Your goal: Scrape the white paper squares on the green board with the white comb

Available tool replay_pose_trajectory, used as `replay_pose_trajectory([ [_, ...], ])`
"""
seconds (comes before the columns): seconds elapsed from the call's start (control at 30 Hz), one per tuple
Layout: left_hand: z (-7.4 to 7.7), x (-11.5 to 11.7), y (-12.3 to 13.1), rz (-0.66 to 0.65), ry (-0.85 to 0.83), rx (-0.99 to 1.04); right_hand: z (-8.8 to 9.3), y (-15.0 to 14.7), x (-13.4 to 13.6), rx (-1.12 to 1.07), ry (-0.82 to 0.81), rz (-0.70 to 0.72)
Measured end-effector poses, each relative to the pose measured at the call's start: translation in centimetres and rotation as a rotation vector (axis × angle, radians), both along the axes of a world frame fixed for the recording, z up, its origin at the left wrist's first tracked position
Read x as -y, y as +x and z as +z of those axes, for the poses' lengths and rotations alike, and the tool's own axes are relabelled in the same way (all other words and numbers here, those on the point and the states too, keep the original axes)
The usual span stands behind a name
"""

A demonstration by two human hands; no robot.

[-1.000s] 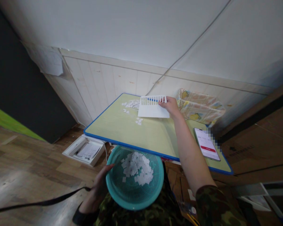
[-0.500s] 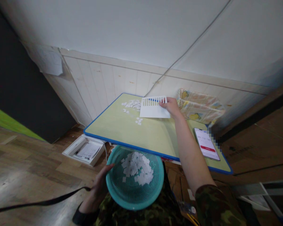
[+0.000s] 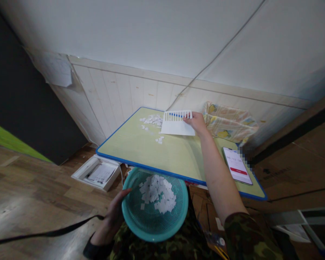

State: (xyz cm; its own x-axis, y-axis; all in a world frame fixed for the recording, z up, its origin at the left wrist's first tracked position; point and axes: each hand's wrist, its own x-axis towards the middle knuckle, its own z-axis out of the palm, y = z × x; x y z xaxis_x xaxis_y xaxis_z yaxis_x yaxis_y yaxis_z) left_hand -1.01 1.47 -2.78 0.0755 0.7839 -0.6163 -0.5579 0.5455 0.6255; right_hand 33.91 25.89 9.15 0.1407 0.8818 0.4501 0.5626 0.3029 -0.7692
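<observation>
Smooth pale-green rectangular table (image 3: 151,155), blue-rimmed. Under its near edge the left hand (image 3: 111,220) curls round the rim of a round teal mesh basket (image 3: 141,231). At the far side the right hand (image 3: 197,122) pinches a flat white comb-edged scraper (image 3: 176,128) beside small paper scraps (image 3: 151,120).

Worktop (image 3: 151,151): frame centre. On it, at the far end: scrap pile (image 3: 151,120), with the slotted board (image 3: 177,126) just right of it, my right hand (image 3: 197,122) gripping its right corner; phone (image 3: 237,165) at the right edge. Below the near edge, lower centre: basket (image 3: 137,222) containing loose scraps (image 3: 157,193), my left hand (image 3: 111,220) holding its left rim. Open box (image 3: 97,173) on the floor (image 3: 29,202), left of the basket.
</observation>
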Motion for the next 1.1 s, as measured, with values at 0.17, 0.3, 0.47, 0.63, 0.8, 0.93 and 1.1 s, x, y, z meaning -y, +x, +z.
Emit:
replay_pose_trajectory([
  [0.17, -0.5, -0.1, -0.1, 0.014, 0.006, 0.002, 0.1, 0.0, 0.1, -0.014, 0.026, -0.024],
  [0.3, -0.5, 0.0, -0.1, 0.033, 0.013, 0.017, 0.1, -0.3, 0.0, -0.05, 0.027, -0.03],
  [0.47, 0.2, 0.0, 0.2, -0.003, -0.004, 0.0, -0.2, -0.9, -0.1, -0.01, 0.014, -0.016],
  [0.63, 0.3, 0.0, 0.1, -0.002, -0.01, -0.001, 0.0, -1.0, 0.2, -0.038, 0.017, 0.051],
  [0.8, 0.2, 0.0, 0.0, -0.013, 0.021, 0.014, 0.3, -0.9, 0.7, -0.052, -0.006, 0.053],
  [0.93, 0.5, -0.1, 0.2, -0.012, -0.017, -0.004, 0.6, -0.9, 0.9, -0.091, -0.066, 0.143],
  [1.1, 0.5, -0.1, 0.3, 0.013, -0.001, 0.006, 0.9, -0.8, 1.0, -0.083, -0.043, 0.134],
])
